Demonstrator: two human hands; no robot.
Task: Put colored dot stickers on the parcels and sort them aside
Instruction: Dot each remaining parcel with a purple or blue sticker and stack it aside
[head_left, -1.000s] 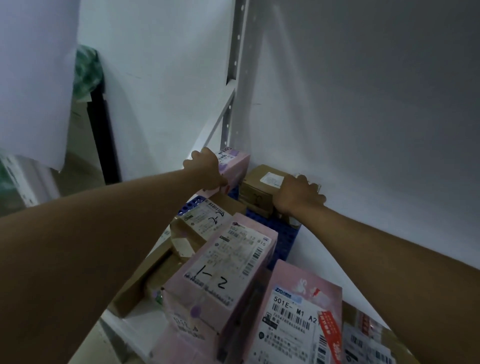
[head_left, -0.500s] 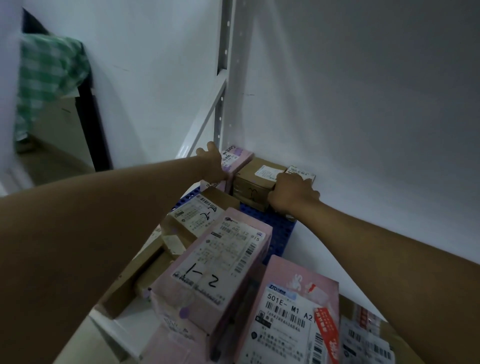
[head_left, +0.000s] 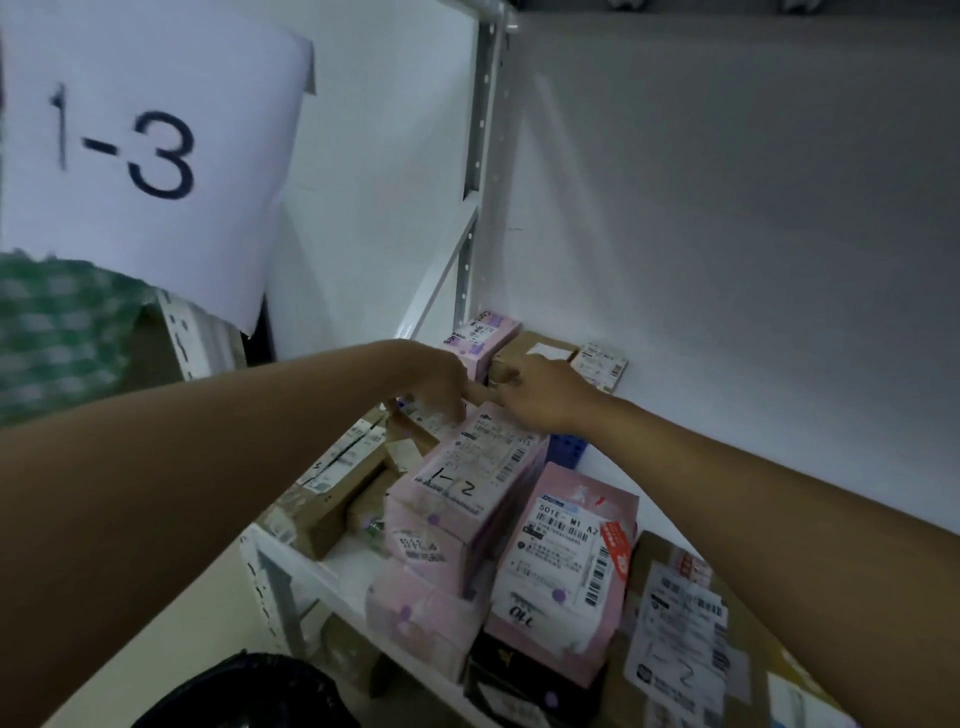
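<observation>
Both hands are reaching together over the parcels at the back of a white metal shelf (head_left: 332, 561). The left hand (head_left: 436, 382) is hanging above a label-covered parcel (head_left: 426, 423) with its fingers (head_left: 457, 410) curled downward, the tips blurred, so I cannot tell whether they are pinching anything or only touching the label. The right hand (head_left: 545, 395) is lying knuckles-up just beside it, its fingers (head_left: 506, 376) bending toward the brown cardboard box (head_left: 540, 345) at the rear; whether they are gripping it or merely resting against it is not showing clearly. The two hands are nearly touching.

The parcels are crowding the shelf. A pink carton (head_left: 467, 478) with a white shipping label and a handwritten "1-2" is sitting just in front of the hands, a small purple dot sticker (head_left: 432, 518) showing on its near edge. To its right a pink padded mailer (head_left: 566, 561) with a barcode label is leaning upright, a purple dot (head_left: 559, 595) near its bottom. A second pink box (head_left: 483, 335) is standing against the shelf post, beside the brown box. A blue studded plastic piece (head_left: 566, 452) is peeking out beneath the right wrist. Flat brown cardboard parcels (head_left: 332, 493) are lying to the left.

A white paper sheet (head_left: 145, 156) marked "1-3" is hanging at upper left.
</observation>
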